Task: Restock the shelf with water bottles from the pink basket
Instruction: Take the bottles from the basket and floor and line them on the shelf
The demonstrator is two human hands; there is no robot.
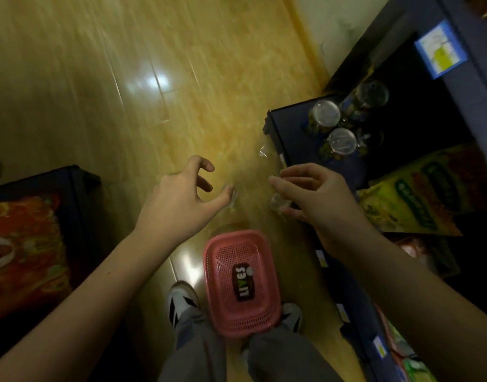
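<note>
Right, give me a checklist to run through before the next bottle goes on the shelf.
1. Bottle in the right hand: a clear object shows under the fingers; grip cannot tell.
2. Left hand: holds something clear and blurred; cannot tell.
3. Shelf space: bare patch near the three bottles already standing; ok.
4. Pink basket within reach, on the floor between the feet; ok.
5. Stock left in the basket: one dark-labelled bottle lying inside; ok.
</note>
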